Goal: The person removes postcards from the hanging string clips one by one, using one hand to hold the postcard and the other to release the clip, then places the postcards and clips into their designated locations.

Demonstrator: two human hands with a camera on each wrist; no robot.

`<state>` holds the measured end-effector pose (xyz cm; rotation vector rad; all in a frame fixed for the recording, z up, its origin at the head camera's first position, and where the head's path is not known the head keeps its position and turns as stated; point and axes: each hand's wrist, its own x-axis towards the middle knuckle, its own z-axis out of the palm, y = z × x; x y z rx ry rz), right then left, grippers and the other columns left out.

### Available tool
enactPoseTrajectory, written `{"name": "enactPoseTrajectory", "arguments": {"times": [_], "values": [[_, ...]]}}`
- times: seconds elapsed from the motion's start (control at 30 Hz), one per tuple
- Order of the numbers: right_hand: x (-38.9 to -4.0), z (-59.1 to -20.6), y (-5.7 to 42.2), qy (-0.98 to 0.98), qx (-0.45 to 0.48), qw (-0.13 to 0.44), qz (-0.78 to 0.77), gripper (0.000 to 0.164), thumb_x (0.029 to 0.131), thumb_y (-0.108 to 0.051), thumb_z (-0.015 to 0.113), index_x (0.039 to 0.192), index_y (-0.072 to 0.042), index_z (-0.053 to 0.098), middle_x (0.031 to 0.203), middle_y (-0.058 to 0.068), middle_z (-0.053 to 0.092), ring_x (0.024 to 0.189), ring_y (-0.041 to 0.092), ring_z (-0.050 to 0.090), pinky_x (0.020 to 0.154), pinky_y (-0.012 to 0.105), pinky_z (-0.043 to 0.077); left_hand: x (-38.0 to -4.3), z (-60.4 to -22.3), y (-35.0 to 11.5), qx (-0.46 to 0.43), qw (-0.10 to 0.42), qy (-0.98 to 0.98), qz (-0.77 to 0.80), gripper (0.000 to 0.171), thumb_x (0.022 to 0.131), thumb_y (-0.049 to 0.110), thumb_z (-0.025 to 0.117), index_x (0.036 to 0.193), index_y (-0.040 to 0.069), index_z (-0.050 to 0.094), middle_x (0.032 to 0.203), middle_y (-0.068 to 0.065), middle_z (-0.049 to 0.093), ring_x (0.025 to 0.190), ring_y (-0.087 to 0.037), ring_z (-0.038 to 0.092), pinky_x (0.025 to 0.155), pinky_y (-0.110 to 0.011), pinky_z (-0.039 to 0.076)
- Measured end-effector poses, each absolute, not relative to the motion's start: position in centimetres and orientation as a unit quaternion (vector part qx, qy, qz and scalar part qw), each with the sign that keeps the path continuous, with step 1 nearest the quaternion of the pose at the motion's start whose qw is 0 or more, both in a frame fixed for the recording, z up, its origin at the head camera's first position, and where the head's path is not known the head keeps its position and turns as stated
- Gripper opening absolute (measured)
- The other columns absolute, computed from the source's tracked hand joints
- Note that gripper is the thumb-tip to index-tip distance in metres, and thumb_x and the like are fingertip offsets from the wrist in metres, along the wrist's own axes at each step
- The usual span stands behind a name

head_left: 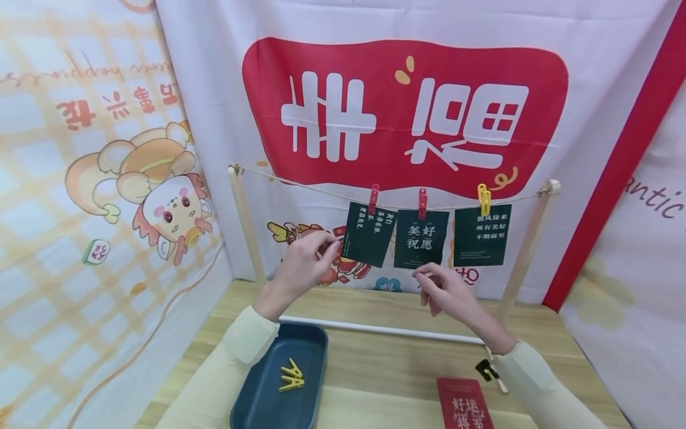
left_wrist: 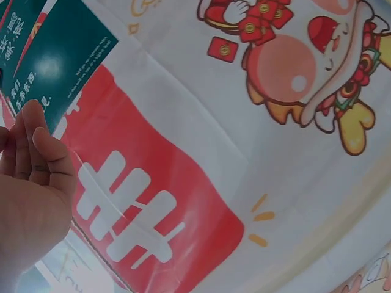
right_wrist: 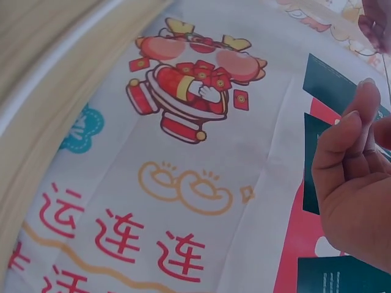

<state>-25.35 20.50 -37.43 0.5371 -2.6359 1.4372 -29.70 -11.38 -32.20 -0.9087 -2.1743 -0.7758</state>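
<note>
Three dark green cards hang from a string. A red clothespin (head_left: 373, 199) holds the left card (head_left: 368, 235), another red clothespin (head_left: 422, 204) the middle card (head_left: 421, 238), and yellow clothespins (head_left: 485, 199) the right card (head_left: 479, 237). My left hand (head_left: 302, 262) is beside the left card's edge, fingers loosely bent and nothing visible in them; in the left wrist view its fingertips overlap the green card (left_wrist: 67, 61). Just below the middle card is my right hand (head_left: 447, 292), its fingers loosely bent too, with no object showing between them.
Wooden posts (head_left: 248, 226) carry the string (head_left: 311, 189), with a white bar (head_left: 375, 330) low between them. A blue tray (head_left: 321, 357) with yellow clothespins (head_left: 292, 376) stands at front left. A red card (head_left: 464, 405) lies at front right, near a small black item (head_left: 485, 370). Printed cloth hangs behind.
</note>
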Motion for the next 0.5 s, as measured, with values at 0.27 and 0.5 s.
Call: {"name": "enactPoseTrajectory", "arguments": {"times": [0.27, 0.5], "values": [[-26.8, -37.7, 19.7, -0.845, 0.194, 0.040, 0.496, 0.026, 0.101, -0.038, 0.053, 0.117, -0.019, 0.061, 0.072, 0.009, 0.066, 0.050, 0.026, 0.060, 0.051, 0.036, 0.055, -30.3, -30.7, -9.5, -0.366, 0.341, -0.803, -0.323, 0.020, 0.093, 0.019, 0.067, 0.107, 0.006, 0.068, 0.100, -0.004, 0.070, 0.080, -0.009, 0.061, 0.075, -0.026, 0.059], [-27.9, -37.6, 19.0, -0.842, 0.185, 0.022, 0.506, 0.022, 0.101, -0.035, 0.053, 0.116, -0.021, 0.060, 0.073, 0.009, 0.066, 0.051, 0.028, 0.060, 0.051, 0.037, 0.055, -30.9, -29.2, -8.3, -0.364, 0.346, -0.798, -0.334, 0.023, 0.091, 0.014, 0.068, 0.114, 0.007, 0.065, 0.107, -0.005, 0.068, 0.078, -0.008, 0.060, 0.070, -0.021, 0.057]]}}
